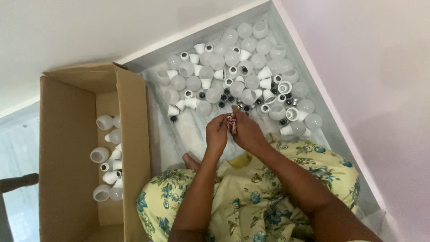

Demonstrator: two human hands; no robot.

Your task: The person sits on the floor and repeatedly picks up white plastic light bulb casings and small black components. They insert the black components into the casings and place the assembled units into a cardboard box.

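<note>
Fingertips of both hands meet on a small reddish-white part [231, 123], pinched between them above the marble floor [188, 134]. Left hand [217, 134] grips the part from the left side; right hand [246, 132] closes over it from the right, fingers curled. Its exact shape cannot be told. Just beyond the hands lies a pile of white bulb domes and housings [242, 71] with small black caps [224, 97] among them. Well to the left stands an open cardboard box [67, 143] holding several white bulbs [109, 157]. Yellow floral fabric [251, 197] covers the lap.
</note>
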